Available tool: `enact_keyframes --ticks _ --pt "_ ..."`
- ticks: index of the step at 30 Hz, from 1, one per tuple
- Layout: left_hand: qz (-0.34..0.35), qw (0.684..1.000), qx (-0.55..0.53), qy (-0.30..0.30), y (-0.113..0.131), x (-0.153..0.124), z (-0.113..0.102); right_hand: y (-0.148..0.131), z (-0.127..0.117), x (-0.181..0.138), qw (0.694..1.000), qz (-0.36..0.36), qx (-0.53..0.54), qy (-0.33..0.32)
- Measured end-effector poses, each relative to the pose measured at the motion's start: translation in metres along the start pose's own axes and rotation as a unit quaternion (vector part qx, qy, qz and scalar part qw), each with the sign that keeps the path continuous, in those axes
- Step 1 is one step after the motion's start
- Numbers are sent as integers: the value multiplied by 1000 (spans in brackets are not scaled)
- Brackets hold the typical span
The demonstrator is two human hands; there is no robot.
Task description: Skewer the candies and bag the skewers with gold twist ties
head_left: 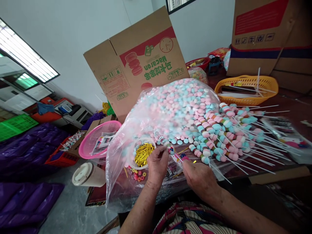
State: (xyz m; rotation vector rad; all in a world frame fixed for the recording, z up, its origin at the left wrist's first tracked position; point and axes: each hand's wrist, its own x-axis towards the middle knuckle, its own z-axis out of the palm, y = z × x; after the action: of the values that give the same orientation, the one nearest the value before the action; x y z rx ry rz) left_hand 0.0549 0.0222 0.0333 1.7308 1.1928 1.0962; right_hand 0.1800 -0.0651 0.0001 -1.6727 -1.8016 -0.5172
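Note:
In the head view, my left hand [158, 162] is closed, thumb and fingers pinching the lower end of a candy skewer in a printed clear wrapper [161, 138]. The wrapped part points up and away from me. A white stick [178, 157] runs from it toward my right hand [201, 178], whose fingers are closed around the stick's lower end. Just left of my left hand, a white bowl [131, 152] holds gold twist ties [144, 154]. Printed wrappers [174, 167] lie below and between my hands. Small ring candies [138, 175] sit in front of the bowl.
A large clear bag of pink, blue and white candies [175, 104] spreads behind my hands. Finished candy skewers [226, 133] are piled at right, sticks toward me. Around stand a yellow basket [246, 100], pink basket [84, 146], lidded cup [94, 175] and cardboard box [109, 71].

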Motion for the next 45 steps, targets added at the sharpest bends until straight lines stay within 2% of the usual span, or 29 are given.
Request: enact_keyframes --ticks 4,10,16,18,20,21,23,24,25,26,27,28,30,32,35,37,39,42,44,45 --pt "55 997 43 -44 1 -1 -2 0 0 1 1000 -1 -5 3" --pt "96 986 130 -27 -2 1 -7 0 -4 5 1000 -16 0 9" --pt "231 931 281 11 5 -6 -6 -6 -1 4 1000 -2 11 -8" --pt "265 919 290 -8 9 -19 0 -6 0 5 999 20 41 -26" --pt "278 926 249 -53 11 -32 5 -5 1 6 995 41 85 -43" --pt "261 940 207 -76 10 -37 6 -2 2 6 992 54 104 -48" --pt "163 980 80 -88 6 -41 7 3 2 7 985 85 138 -52" --pt "88 994 -3 -66 4 -38 5 6 2 8 980 104 159 -54" --pt "5 995 -94 -29 2 -33 3 8 1 8 973 122 188 -58" --pt "-79 980 -185 8 1 -26 1 10 0 9 963 137 224 -66" --pt "-153 950 -271 39 1 -18 0 10 -2 10 950 149 263 -78" --pt "-214 913 -346 39 2 -8 -2 10 -5 11 936 159 300 -91" --pt "-289 849 -443 -16 9 10 -2 6 -10 13 907 181 359 -120" --pt "-315 817 -482 -33 17 23 0 1 -15 12 871 202 415 -171" --pt "-308 814 -491 43 27 29 7 -3 -18 9 816 216 475 -248" --pt "-307 812 -490 75 28 24 15 -5 -17 8 809 225 479 -256" --pt "-311 815 -483 70 25 13 28 -7 -13 9 823 237 464 -227" --pt "-300 844 -440 63 16 -12 47 -10 -3 12 833 265 449 -184" --pt "-289 884 -364 57 10 -31 52 -9 3 13 821 289 455 -190" --pt "-273 909 -314 28 8 -39 49 -6 4 14 812 299 462 -196"
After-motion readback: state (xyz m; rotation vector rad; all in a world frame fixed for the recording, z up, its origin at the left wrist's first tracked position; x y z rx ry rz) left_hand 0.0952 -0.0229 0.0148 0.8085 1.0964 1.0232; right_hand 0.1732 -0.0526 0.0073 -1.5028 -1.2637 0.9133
